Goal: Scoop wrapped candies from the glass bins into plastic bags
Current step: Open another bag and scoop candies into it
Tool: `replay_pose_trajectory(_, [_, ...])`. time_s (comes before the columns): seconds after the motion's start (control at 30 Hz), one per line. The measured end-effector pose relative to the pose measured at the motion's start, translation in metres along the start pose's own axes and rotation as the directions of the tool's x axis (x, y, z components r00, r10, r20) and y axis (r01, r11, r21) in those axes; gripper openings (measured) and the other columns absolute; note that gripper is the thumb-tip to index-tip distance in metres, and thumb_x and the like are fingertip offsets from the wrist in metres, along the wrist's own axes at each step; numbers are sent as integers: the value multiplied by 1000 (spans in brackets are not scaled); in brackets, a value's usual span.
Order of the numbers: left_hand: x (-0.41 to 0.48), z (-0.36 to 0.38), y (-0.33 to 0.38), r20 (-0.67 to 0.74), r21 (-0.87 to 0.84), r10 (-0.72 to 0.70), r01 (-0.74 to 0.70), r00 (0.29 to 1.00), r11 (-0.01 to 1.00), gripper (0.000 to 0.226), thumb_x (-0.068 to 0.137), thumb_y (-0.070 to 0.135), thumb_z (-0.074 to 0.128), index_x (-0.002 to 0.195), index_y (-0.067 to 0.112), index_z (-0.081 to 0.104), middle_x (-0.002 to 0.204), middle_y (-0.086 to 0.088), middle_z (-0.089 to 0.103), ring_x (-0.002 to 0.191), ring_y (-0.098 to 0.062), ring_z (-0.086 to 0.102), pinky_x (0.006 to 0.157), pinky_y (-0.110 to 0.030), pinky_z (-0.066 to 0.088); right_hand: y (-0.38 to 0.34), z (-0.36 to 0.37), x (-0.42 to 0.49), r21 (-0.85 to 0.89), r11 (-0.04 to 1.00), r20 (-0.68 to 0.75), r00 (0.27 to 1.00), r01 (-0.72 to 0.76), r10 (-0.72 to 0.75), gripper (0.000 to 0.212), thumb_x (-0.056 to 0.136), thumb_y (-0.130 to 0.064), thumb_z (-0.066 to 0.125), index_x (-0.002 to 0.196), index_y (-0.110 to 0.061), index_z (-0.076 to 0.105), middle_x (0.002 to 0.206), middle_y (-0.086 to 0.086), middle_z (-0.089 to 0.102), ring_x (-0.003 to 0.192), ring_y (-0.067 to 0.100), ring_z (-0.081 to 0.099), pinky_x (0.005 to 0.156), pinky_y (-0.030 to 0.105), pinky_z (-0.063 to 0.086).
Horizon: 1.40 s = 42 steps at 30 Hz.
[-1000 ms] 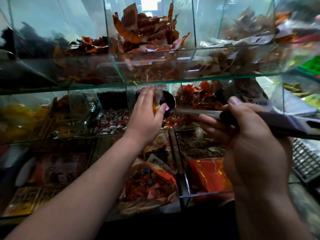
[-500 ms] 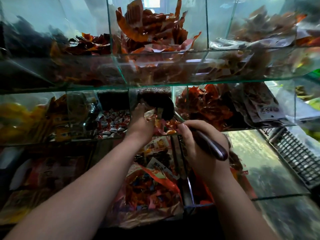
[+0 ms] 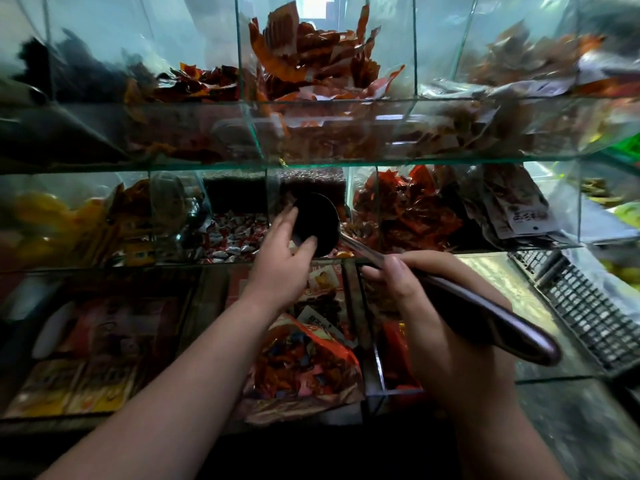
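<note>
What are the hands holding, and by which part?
The right hand grips a ladle by its dark handle. The left hand holds nothing; its straight fingers lie against the ladle's bowl.

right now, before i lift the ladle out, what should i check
1. Right hand grips the ladle by its handle: ok.
2. Ladle bowl loaded: cannot tell, the bowl looks dark.
3. Left hand free, fingers straight against the bowl: ok.
4. Plastic bag open and ready to receive: not ok, neither hand holds one.
5. Candies within reach beside the bowl: ok.
</note>
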<state>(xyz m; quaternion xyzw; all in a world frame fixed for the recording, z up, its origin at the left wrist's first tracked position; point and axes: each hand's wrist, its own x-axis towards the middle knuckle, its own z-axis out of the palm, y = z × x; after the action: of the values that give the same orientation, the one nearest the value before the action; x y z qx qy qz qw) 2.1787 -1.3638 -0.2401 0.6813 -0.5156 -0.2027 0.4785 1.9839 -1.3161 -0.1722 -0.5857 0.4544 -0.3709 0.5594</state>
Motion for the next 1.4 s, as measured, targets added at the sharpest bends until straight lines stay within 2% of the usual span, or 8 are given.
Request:
replay_pose_trajectory(0.17, [-82,-27,-31,-75,-70,-53,48,996,996,53,90,52,57,140,52,41,141,32,47,132,10,40,103,-17,34,-10,1,-34,202,973,75,992,-112,99,29,109,-5,38,107,-11,66,113,15,65,40,-7,60,79,13,53])
replay_pose_trajectory(0.3, [-128,-46,-63,-262,154,-106,150,959,977,23,91,26,69,95,45,56,121,28,48,120,4,44,92,-5,30,17,-16,-58,-312,875,114,929,370,-353,25,81,-69,67,80,-45,71,81,-17,78,67,3,76,65,31,63])
replay_pose_trajectory(0.4, [-147,-49,-77,-199,258,-186,235,962,937,29,89,22,72,86,40,50,106,19,55,99,-2,57,79,-15,40,37,-9,-51,-568,695,242,897,440,-370,14,83,-68,60,83,-55,66,82,-38,68,72,-17,66,58,1,47])
replay_pose_trajectory(0.5, [-155,-44,-79,-154,269,-270,304,950,914,27,95,24,64,92,43,45,84,21,62,74,11,58,55,-8,38,68,13,-30,-552,725,354,903,412,-244,18,89,-58,62,91,-42,70,86,-27,70,82,-10,66,66,7,48])
replay_pose_trajectory(0.67, [-154,-38,-71,-161,114,-310,330,937,937,36,100,16,56,121,44,49,85,35,58,81,27,55,64,-5,46,124,47,-17,-457,856,242,960,241,-142,15,92,-33,73,84,-20,77,80,-8,74,79,5,69,79,34,57])
replay_pose_trajectory(0.9, [-155,-37,-78,-161,5,-332,337,930,942,30,102,16,54,120,40,56,102,25,66,98,12,62,70,-5,51,128,30,-5,-329,943,-7,999,44,-49,20,92,-44,71,75,-34,75,78,-19,75,73,-6,70,64,11,52])
replay_pose_trajectory(1.17, [-153,-35,-80,-179,-31,-323,323,929,946,24,101,18,56,111,39,60,99,22,69,93,14,62,64,-7,51,129,33,-6,-97,991,23,995,-91,94,26,84,-54,72,84,-28,78,83,1,80,79,18,78,73,43,65])
replay_pose_trajectory(1.4, [-153,-37,-86,-205,-30,-321,322,925,946,20,102,19,55,113,34,62,100,19,70,89,7,67,69,-19,58,150,48,-4,-195,973,-54,992,-126,117,20,92,-39,72,79,-26,78,82,-7,79,83,10,75,82,36,59])
